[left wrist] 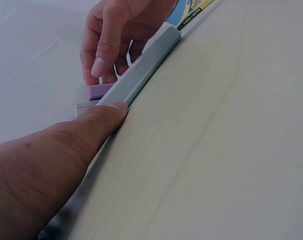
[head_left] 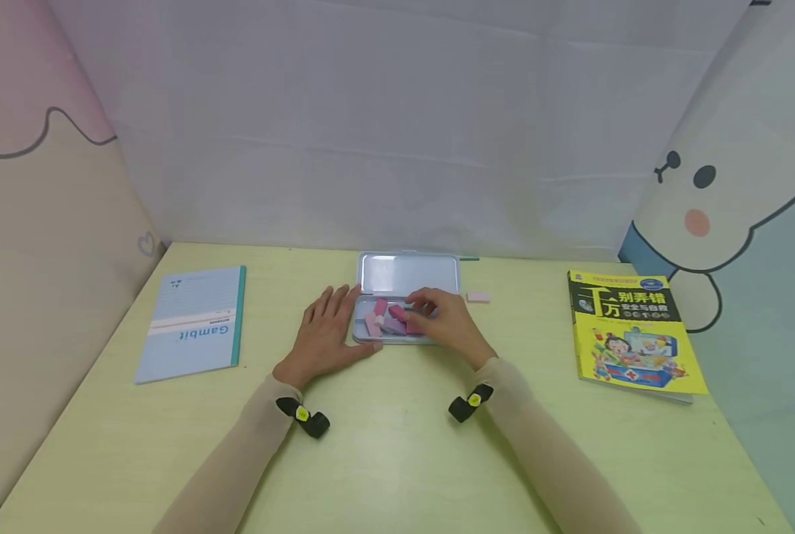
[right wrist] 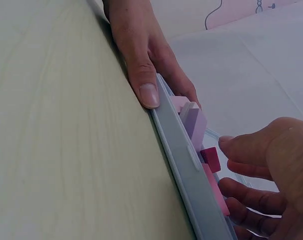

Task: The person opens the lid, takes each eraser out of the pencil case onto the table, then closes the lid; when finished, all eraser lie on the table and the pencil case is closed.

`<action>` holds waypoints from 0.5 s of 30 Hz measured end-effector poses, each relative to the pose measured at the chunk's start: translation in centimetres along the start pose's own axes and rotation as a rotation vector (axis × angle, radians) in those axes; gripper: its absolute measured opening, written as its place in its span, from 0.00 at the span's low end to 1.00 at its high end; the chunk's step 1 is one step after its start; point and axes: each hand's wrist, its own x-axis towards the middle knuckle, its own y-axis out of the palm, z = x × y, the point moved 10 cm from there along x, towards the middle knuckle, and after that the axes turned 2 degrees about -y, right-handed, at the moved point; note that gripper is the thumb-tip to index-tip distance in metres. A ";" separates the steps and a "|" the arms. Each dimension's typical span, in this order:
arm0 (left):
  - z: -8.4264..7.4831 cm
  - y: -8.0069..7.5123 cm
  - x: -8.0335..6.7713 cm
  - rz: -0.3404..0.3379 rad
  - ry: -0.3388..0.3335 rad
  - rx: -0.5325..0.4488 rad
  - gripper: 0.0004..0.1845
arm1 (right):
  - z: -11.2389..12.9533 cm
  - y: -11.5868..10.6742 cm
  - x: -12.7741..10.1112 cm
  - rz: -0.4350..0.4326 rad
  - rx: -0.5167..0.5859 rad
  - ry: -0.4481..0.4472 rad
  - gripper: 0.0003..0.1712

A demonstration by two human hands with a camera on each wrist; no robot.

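Note:
A shallow pale blue pencil case (head_left: 407, 274) lies with its lid raised toward the back. Several eraser-like blocks are in its tray, among them a light pink block (head_left: 373, 324), a purple block (right wrist: 193, 125) and a dark pink block (right wrist: 211, 159). My left hand (head_left: 327, 334) rests at the case's left end, fingers straight and spread, thumb against the near wall. My right hand (head_left: 447, 322) reaches over the right part of the tray with bent fingers. In the right wrist view, its thumb and fingers are spaced apart beside the dark pink block.
A pale pink block (head_left: 477, 297) lies on the table right of the case. Behind the lid shows a thin green strip (head_left: 469, 259). At the left is a blue notebook (head_left: 193, 322), at the right a yellow book (head_left: 631, 330). A white curtain (head_left: 384, 148) hangs along the back edge.

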 end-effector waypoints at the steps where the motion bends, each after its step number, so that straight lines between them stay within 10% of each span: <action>1: 0.0 0.0 0.0 0.001 0.000 0.004 0.60 | 0.0 0.3 0.0 0.007 -0.005 -0.003 0.18; 15: 0.1 0.1 0.1 0.002 -0.001 0.004 0.61 | 0.4 1.6 0.2 0.040 -0.022 -0.013 0.15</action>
